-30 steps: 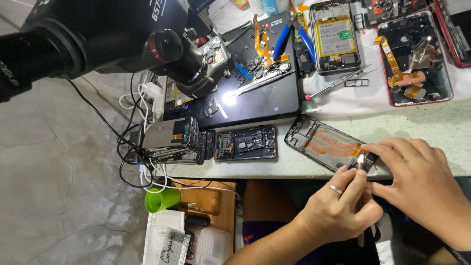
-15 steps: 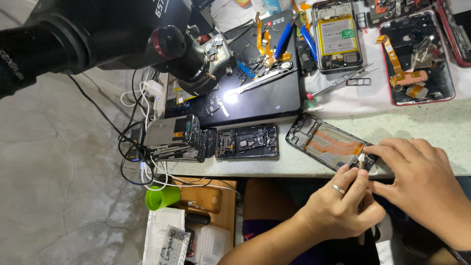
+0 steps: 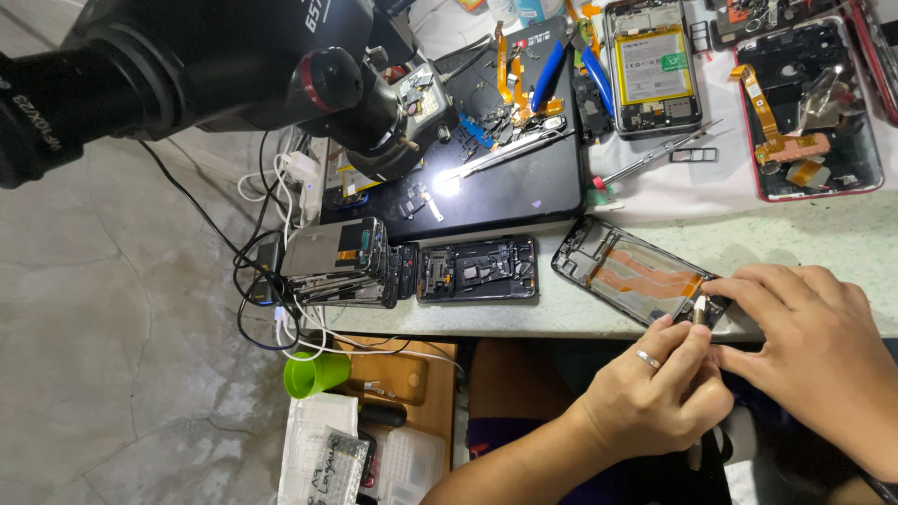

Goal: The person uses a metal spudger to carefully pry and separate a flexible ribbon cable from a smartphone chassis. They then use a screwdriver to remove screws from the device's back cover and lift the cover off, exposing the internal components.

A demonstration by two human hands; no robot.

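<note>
Orange-ribboned phone frame [image 3: 636, 273] stays put; both hands [image 3: 655, 397] [image 3: 814, 341] still pinch its small white part [image 3: 699, 310].

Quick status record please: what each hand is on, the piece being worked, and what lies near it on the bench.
Left hand: ring on one finger, pinching a small white-tipped tool upright at the frame's near end.
Right hand: fingertips pressed on the same end, steadying it.
Workpiece: black opened phone frame with orange flex strips, lying tilted at the bench edge.
Beside it: black phone back shell, then a stack of phone frames.
Behind: black work mat with metal tweezers.
</note>
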